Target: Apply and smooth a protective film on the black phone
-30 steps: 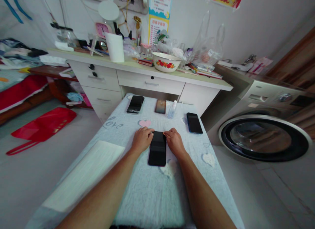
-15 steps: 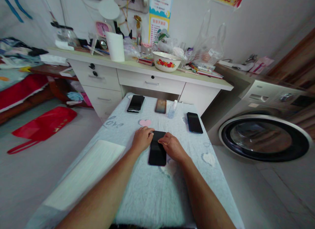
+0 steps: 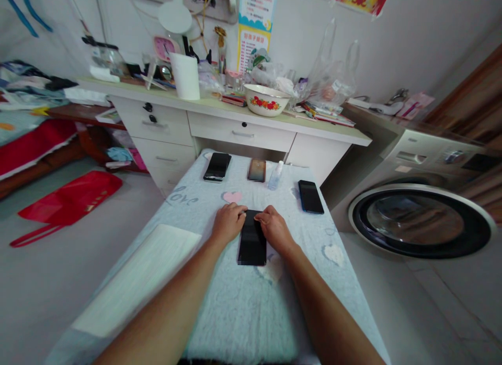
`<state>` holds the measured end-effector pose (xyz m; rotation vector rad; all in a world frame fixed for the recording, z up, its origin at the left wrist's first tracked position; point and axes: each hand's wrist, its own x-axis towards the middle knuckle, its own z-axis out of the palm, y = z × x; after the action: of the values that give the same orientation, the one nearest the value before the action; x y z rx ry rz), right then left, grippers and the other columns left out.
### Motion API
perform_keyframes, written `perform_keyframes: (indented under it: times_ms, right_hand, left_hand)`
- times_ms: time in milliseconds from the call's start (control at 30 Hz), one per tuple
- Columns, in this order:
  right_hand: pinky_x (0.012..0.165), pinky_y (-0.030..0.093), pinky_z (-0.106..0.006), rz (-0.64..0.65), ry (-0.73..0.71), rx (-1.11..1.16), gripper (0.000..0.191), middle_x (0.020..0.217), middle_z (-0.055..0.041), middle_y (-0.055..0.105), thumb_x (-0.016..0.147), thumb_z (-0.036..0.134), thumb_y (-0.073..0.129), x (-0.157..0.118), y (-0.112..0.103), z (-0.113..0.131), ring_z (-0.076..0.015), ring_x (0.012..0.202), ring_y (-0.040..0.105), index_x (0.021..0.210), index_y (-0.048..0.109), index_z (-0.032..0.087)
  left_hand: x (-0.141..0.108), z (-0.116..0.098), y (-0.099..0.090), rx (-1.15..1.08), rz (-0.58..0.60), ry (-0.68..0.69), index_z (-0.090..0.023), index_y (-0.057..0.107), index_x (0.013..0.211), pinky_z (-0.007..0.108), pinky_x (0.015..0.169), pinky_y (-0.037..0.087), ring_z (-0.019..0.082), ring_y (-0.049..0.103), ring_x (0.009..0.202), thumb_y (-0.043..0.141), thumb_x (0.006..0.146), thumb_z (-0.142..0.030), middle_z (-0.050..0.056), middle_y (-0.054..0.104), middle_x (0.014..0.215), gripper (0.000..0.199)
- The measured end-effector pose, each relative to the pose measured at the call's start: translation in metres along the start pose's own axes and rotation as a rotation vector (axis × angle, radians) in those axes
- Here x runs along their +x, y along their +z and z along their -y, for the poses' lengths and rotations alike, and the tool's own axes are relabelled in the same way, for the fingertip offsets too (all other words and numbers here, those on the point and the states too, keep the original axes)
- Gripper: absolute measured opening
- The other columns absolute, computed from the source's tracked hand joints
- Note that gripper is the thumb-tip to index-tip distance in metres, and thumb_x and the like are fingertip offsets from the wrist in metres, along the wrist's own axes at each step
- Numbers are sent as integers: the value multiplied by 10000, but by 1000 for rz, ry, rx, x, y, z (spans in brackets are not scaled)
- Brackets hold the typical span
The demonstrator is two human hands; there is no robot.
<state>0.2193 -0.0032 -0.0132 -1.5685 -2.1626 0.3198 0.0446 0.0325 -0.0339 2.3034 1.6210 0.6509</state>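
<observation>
A black smartphone (image 3: 252, 243) lies flat, screen up, on the cloth-covered table in front of me. My left hand (image 3: 229, 221) is closed at its upper left edge, fingertips gripping the corner. Over the upper right of the screen, my right hand (image 3: 273, 226) presses with fingers pinched together. Whatever sits in that pinch is mostly hidden; a pale edge shows at the fingertips. Beyond the hands stands a small clear spray bottle (image 3: 275, 175). Left of it is a blurred-out flat card-like item (image 3: 257, 170).
More phones (image 3: 217, 167) lie at the table's far left, and another phone (image 3: 311, 196) at the right. A folded white cloth (image 3: 137, 278) lies along the left side. Behind stands a desk (image 3: 243, 129) with a flowered bowl (image 3: 266, 100); a washing machine (image 3: 419, 197) is on the right.
My right hand has shifted slightly up and right over the phone's screen. My left hand stays at the phone's upper left edge.
</observation>
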Motion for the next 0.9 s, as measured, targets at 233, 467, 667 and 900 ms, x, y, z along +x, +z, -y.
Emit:
perform_keyframes:
  times_ms: [233, 467, 667, 900]
  right_hand:
    - [752, 410, -212, 20, 8, -86, 271, 911, -68, 570, 920, 155, 475, 17, 2, -8, -136, 784, 548, 1000, 733, 181]
    - [786, 394, -208, -23, 68, -66, 261, 901, -56, 569, 937, 176, 469, 16, 8, -15, -133, 814, 546, 1001, 721, 191]
    - [772, 385, -207, -30, 104, -45, 264, 904, -52, 571, 945, 200, 462, 12, 5, -20, -127, 789, 544, 991, 722, 201]
    - [772, 384, -212, -32, 122, -74, 281, 944, -67, 593, 924, 150, 447, 12, 7, -20, -136, 797, 544, 1013, 711, 190]
  left_hand:
    - [0, 2, 1, 10, -7, 3, -244, 681, 1080, 308, 843, 418, 195, 580, 928, 499, 866, -244, 47, 654, 970, 280]
    - [0, 3, 2, -4, -28, 26, -235, 684, 1068, 302, 852, 422, 190, 579, 916, 504, 863, -247, 47, 652, 961, 273]
    - [0, 3, 3, -2, -21, 21, -229, 686, 1057, 305, 833, 423, 194, 581, 908, 500, 859, -239, 48, 653, 944, 272]
    - [1, 1, 1, -8, -18, 10, -231, 689, 1052, 302, 834, 423, 192, 583, 911, 503, 855, -232, 47, 654, 952, 271]
